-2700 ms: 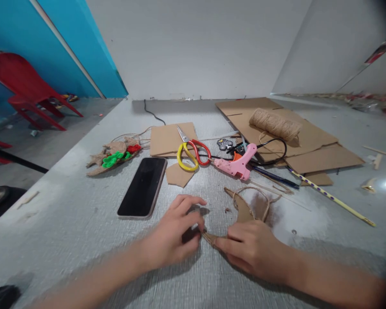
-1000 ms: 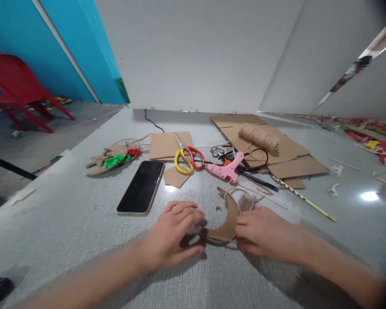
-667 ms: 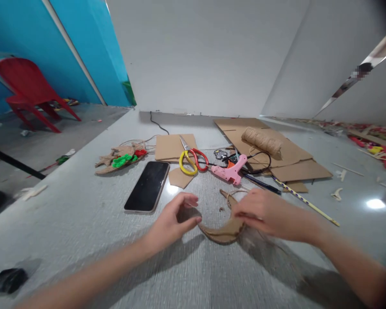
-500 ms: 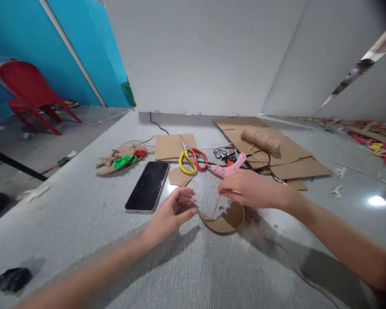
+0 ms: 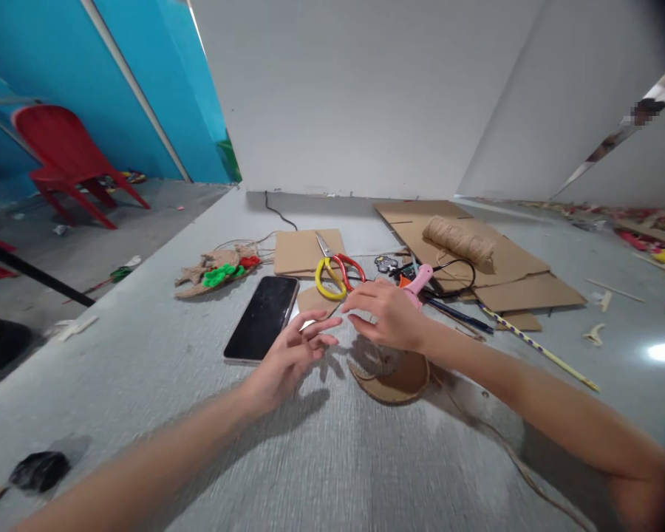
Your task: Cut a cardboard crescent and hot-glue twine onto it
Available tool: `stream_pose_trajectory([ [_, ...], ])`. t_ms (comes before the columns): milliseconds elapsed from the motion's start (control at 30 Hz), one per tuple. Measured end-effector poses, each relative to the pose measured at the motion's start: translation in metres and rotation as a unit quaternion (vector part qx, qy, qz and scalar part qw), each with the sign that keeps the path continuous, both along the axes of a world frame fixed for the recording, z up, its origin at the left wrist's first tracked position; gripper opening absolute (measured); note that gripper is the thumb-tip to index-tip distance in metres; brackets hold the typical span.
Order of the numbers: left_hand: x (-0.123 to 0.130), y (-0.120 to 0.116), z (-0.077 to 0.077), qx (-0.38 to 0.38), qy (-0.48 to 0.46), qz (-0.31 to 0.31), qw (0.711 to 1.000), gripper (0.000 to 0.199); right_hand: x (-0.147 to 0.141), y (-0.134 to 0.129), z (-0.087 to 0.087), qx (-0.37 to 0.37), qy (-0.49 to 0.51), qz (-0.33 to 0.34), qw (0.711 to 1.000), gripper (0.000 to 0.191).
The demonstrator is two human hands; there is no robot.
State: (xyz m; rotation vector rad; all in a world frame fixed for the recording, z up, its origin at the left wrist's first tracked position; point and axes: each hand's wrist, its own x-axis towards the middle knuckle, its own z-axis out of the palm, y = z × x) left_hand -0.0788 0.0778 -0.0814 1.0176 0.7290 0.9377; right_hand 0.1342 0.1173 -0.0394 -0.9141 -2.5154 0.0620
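Observation:
A curved cardboard piece with twine along its edge [image 5: 402,384] lies flat on the grey table, its narrow tip pointing left. My left hand [image 5: 296,355] is raised left of that tip, fingers spread, holding nothing. Above the cardboard piece is my right hand [image 5: 385,314], fingers bent towards my left hand; whether a thin strand is between them is too small to tell. The pink glue gun [image 5: 420,281] lies just behind my right hand, partly hidden by it. Loose twine [image 5: 510,451] trails from the cardboard piece towards the lower right.
Scissors [image 5: 332,277] rest on cardboard behind my hands, beside a phone [image 5: 261,319]. A decorated cardboard shape [image 5: 216,273] lies at left. Back right are a twine roll [image 5: 459,242], cardboard sheets [image 5: 510,258] and a patterned stick [image 5: 537,345]. A black bundle [image 5: 40,471] sits front left.
My right hand has moved left and up from the cardboard piece, uncovering the patterned stick and a dark pen. My left hand's fingers have spread. The view has shifted slightly.

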Motion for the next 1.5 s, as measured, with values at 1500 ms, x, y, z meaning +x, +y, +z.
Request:
stream_pose_trajectory([
  [1500, 0.007, -0.020, -0.004, 0.299, 0.254, 0.021, 0.920, 0.011, 0.078, 0.067, 0.038, -0.100, -0.116, -0.180, 0.972, 0.062],
])
